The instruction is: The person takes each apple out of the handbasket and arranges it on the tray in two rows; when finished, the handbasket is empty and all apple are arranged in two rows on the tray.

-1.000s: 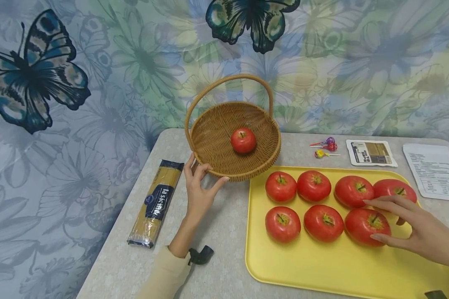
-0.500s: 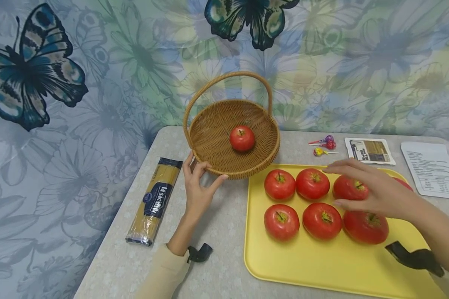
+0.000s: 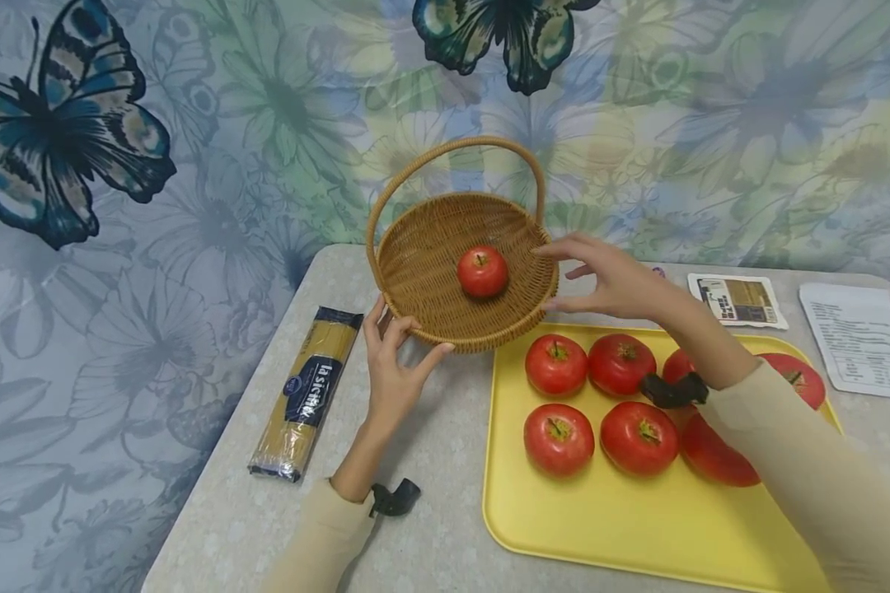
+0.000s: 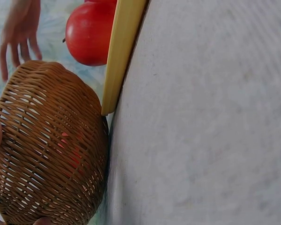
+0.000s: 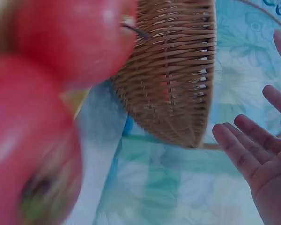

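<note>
A brown wicker basket with an arched handle stands at the back of the table, its inside facing me. One red apple lies in it and shows through the weave in the left wrist view. My left hand holds the basket's front-left rim, thumb and fingers spread along it. At the opposite side, my right hand has its fingertips right by the rim, fingers extended and nothing in them. The right wrist view shows that hand with its palm open beside the basket's wall.
A yellow tray holds several red apples, partly covered by my right sleeve. A pasta packet lies at left. Behind the tray are a small packet and a printed white sheet. A patterned curtain hangs behind.
My right hand has travelled left and away from me, from over the tray's right-side apples to the basket's right rim. The left hand keeps its hold on the basket.
</note>
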The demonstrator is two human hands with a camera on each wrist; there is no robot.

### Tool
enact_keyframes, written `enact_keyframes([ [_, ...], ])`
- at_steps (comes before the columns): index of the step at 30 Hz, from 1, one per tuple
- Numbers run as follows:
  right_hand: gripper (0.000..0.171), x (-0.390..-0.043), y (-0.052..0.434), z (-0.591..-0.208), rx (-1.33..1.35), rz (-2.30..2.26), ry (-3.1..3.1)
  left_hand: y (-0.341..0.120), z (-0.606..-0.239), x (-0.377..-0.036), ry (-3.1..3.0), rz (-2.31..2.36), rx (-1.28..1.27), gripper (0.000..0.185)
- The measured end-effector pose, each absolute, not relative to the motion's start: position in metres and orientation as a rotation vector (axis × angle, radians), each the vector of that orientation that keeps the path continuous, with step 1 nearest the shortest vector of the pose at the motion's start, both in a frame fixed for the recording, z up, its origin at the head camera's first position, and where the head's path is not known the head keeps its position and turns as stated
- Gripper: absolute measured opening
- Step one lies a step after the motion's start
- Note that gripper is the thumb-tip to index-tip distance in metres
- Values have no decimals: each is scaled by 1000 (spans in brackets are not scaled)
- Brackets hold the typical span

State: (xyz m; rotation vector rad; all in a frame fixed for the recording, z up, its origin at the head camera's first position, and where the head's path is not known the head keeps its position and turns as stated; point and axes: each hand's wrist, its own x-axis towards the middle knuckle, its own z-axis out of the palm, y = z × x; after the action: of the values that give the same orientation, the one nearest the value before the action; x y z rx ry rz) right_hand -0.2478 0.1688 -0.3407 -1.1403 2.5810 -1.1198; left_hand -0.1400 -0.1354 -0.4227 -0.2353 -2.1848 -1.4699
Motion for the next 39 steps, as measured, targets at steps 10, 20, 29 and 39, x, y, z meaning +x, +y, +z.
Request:
enact_keyframes([
  [10,77,-301,98,-346,-1055,-850,2612,-137,-422,-141,-2191,-1453,-228,39],
  [20,83,-329,66,-371,-932,-739,2536,-136,-422,-141,-2201,-1444,-230,39],
  [29,68,-331,57,-381,-917,-686,2515,-139,-421,-140,-2225,-1455,-218,40],
  [39,75,-333,55,-384,-961,-695,2503,-138,-422,-141,-2235,-1445,-202,40],
])
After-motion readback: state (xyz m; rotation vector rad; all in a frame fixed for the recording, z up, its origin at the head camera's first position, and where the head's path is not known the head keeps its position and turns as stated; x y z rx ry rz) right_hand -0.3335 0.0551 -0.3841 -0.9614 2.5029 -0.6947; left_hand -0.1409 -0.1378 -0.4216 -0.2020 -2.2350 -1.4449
